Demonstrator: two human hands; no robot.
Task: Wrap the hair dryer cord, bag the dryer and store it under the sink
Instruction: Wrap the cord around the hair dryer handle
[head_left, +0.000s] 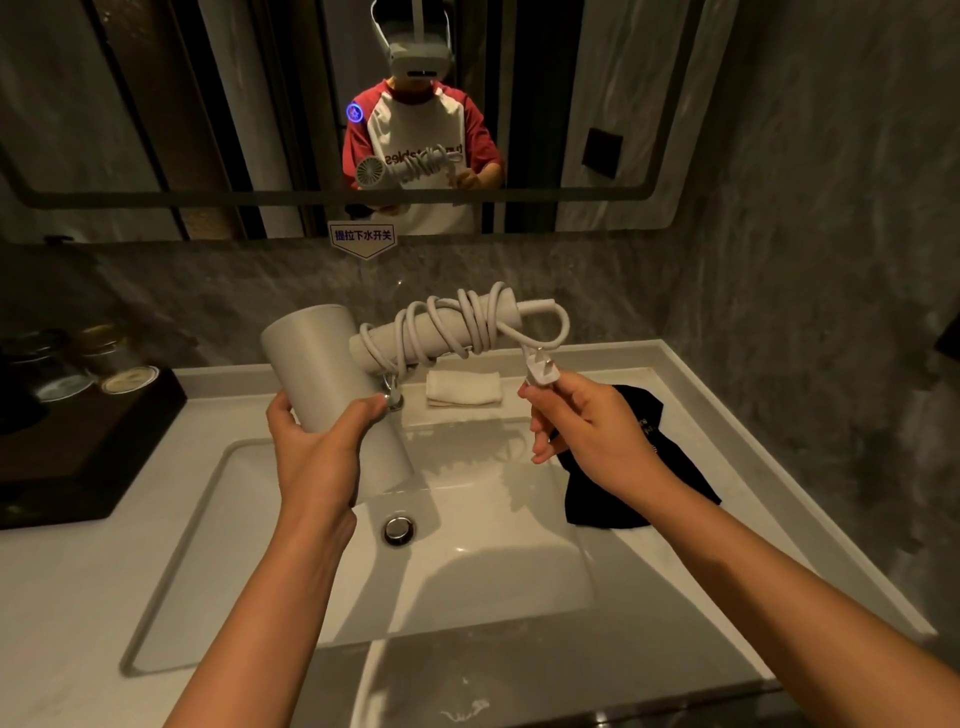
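Left hand clasps dryer barrel over sink; handle points away from palm, cord coiled round it. Right hand pinches plug. Cord looks springy, likely to uncoil; keep barrel grip, bag under right wrist

A single wide-angle camera sits on the person's head, looking forward and down, close over the sink at lower centre. The mirror fills the top of the frame, where the wearer's reflection faces back.
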